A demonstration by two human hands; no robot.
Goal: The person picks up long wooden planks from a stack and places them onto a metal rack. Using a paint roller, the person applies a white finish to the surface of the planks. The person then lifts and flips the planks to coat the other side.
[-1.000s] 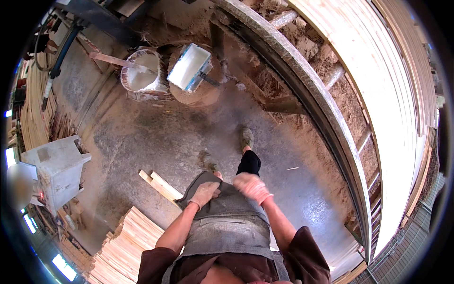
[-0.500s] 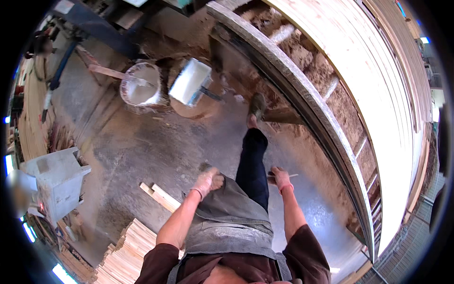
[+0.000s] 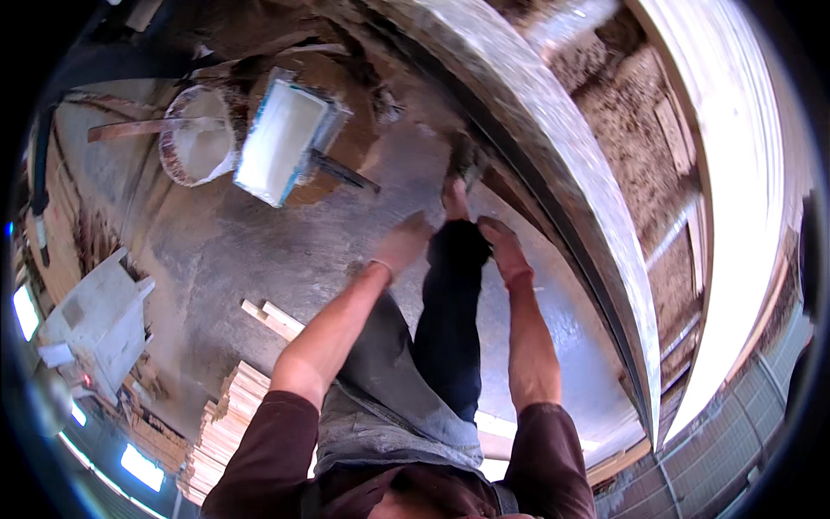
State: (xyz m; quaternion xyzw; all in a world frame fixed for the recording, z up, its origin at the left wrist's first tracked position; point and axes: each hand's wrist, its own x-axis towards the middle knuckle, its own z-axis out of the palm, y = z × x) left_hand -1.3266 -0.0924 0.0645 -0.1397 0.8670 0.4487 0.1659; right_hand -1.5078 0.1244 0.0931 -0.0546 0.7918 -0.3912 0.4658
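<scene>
My left hand [image 3: 405,244] is stretched forward, left of my raised knee in dark trousers [image 3: 458,259]. Motion smears its fingers, and I see nothing in it. On the other side of the knee, my right hand [image 3: 505,247] has its fingers bent in close to the trouser leg; what they hold, if anything, I cannot make out. Both hands seem to wear thin pale gloves with a cuff at the wrist. A grey apron [image 3: 380,346] hangs over my lap and left leg. My shoe [image 3: 467,160] stands beside the long curved-looking beam [image 3: 553,130].
Ahead on the left are a round bucket [image 3: 229,160] with a wooden stick [image 3: 130,130] and a white-filled rectangular tray [image 3: 281,138] with a dark handle. Stacked wood strips [image 3: 229,415] and a grey box [image 3: 99,320] lie left. Pale boards [image 3: 743,173] run along the right.
My left hand has let go of the apron and moved forward. My right hand has moved forward to the knee; the thin stick it held is not clearly visible now. The view has shifted forward.
</scene>
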